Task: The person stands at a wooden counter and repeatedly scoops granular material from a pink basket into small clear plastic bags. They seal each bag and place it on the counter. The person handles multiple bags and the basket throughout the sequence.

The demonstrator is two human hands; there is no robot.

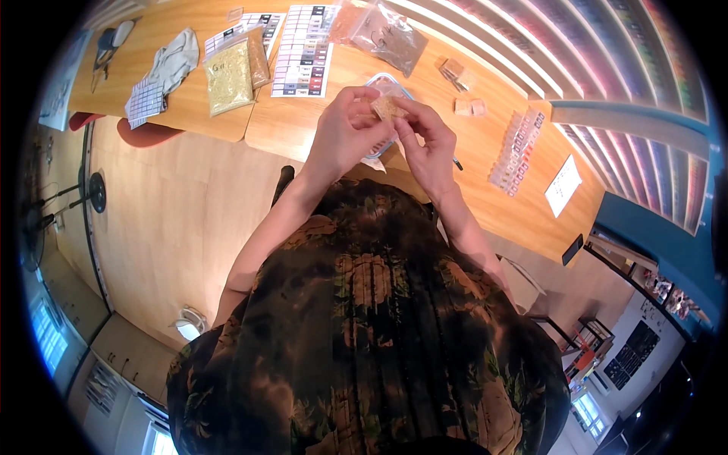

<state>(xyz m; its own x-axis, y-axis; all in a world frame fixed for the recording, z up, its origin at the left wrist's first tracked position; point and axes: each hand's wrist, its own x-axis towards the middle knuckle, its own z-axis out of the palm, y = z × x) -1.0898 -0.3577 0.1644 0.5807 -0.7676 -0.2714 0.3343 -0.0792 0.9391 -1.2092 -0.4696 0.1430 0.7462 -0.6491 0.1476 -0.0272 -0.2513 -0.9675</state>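
Note:
Both hands meet over the table around a small square packet of tan grains (pixel 388 108); whether it is a bag or a box I cannot tell. My left hand (pixel 347 130) is closed on its left side, with the fingers curled. From the right, my right hand (pixel 431 140) pinches it between thumb and fingers. Beneath them is a clear plastic tub with a blue rim (pixel 406 89), partly covered by the hands. A piece of white paper (pixel 374 164) pokes out at the tub's near side.
Left lie a bag of yellow grains (pixel 230 76), a colour chart (pixel 302 53) and a grey cloth (pixel 176 62). Beyond the tub is a bag of dark grains (pixel 390 39). Right are small clear boxes (pixel 455 72), rows of labelled little cases (pixel 517 152), a white card (pixel 563 186) and a phone (pixel 572 249).

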